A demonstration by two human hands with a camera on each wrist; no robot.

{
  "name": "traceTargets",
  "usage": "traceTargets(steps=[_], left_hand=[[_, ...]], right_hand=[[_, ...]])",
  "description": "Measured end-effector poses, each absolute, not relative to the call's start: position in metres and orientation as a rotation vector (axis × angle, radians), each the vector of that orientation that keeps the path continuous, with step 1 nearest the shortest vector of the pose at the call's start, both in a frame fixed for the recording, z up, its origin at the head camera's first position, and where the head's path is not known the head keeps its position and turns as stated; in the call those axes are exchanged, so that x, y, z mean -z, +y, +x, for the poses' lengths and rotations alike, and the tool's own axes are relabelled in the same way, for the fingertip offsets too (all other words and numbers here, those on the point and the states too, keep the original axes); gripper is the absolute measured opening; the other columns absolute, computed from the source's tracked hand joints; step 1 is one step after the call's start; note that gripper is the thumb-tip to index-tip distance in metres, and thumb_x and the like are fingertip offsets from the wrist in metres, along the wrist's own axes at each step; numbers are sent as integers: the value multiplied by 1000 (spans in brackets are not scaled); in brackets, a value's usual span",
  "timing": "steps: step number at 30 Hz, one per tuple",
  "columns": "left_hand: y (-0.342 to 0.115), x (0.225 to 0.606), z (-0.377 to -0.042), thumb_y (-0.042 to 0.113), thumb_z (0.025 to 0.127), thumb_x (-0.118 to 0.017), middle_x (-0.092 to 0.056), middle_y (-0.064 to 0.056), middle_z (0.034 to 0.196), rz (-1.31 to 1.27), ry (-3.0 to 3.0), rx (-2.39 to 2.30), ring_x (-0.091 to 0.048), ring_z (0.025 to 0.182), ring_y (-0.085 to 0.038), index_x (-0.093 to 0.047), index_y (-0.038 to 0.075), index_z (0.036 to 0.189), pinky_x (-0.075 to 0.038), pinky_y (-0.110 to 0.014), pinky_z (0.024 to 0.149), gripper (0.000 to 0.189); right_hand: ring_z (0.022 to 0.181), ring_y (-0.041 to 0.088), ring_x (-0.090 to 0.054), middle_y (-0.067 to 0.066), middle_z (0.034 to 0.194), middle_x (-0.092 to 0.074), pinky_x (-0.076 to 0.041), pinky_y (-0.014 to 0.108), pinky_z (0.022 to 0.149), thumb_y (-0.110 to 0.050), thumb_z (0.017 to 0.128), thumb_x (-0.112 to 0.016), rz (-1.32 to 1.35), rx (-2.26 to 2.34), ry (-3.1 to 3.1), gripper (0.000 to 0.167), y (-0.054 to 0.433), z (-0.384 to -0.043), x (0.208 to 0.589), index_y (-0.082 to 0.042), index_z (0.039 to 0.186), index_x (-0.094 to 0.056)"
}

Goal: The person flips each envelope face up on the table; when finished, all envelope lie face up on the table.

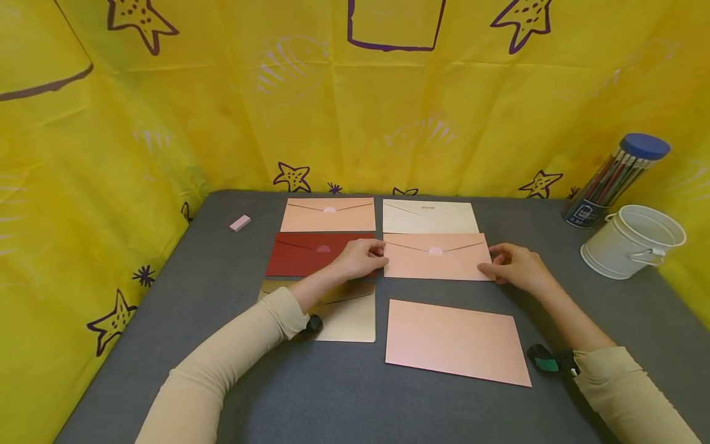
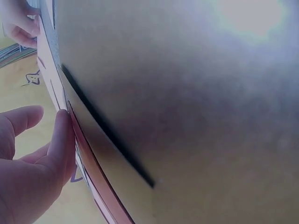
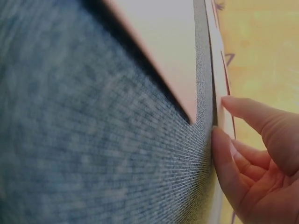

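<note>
In the head view, a pink envelope (image 1: 427, 262) with a pale round seal lies flap up in the right column. My right hand (image 1: 518, 266) holds its right end, thumb over the face and the other fingers at the edge. At its left end, my left hand (image 1: 359, 259) touches the edge with its fingertips, thumb and forefinger apart in the left wrist view. My left hand overlaps a red envelope (image 1: 296, 256); a gold envelope (image 1: 355, 320) is partly hidden under the left forearm. A plain pink envelope (image 1: 455, 339) lies slightly askew nearer me.
Behind are another pink envelope (image 1: 327, 222) and a cream envelope (image 1: 427, 216). A small pink eraser (image 1: 240, 223) lies at the back left. On the right stand a white bucket (image 1: 621, 253) and a blue-lidded pencil tub (image 1: 610, 179). Yellow cloth (image 1: 222, 123) encloses the grey table.
</note>
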State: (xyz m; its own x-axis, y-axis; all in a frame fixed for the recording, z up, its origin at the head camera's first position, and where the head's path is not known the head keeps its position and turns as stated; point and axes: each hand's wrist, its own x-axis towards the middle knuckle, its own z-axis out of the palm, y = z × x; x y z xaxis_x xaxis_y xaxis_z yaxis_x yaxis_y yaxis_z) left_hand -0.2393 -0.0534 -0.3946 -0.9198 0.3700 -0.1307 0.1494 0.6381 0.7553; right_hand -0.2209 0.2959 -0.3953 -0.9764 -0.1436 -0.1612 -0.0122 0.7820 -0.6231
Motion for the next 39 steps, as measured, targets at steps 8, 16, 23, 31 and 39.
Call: traceTargets(steps=[8,16,23,31,39], left_hand=[[-54,395,-239,18,92,-66,-65,-10,118,447,2592,-1142,-63,102,-22,-60,2,131,-51,-29,86,43],[-53,390,-234,18,93,-65,-65,-11,119,466,2593,-1129,-62,104,-23,-62,2,129,-51,-31,89,39],[-54,392,-232,16,93,-65,-66,-10,116,521,2599,-1136,-62,100,-22,-63,1,126,-51,-29,84,37],[-55,393,-222,13,92,-63,-64,-11,117,708,2608,-1146,-63,99,-20,-62,-1,125,-51,-28,86,35],[-56,392,-199,15,94,-63,-64,-11,119,951,2604,-1057,-60,104,-22,-61,0,127,-49,-33,92,37]], right_hand=[[64,17,-65,10,84,-59,-54,27,60,-39,87,-73,-137,933,2791,67,297,-222,397,9,128,-51],[62,16,-63,7,81,-58,-50,30,58,-38,87,-73,-170,872,2831,67,295,-220,397,9,128,-51],[61,16,-61,6,80,-58,-47,31,57,-38,88,-73,-187,830,2847,66,292,-218,395,9,128,-50],[62,17,-59,8,83,-58,-45,31,56,-39,89,-70,-194,837,2871,65,290,-213,394,8,128,-49],[89,32,-59,22,109,-60,-51,44,74,-37,93,-66,-339,795,2982,59,287,-195,392,9,127,-50]])
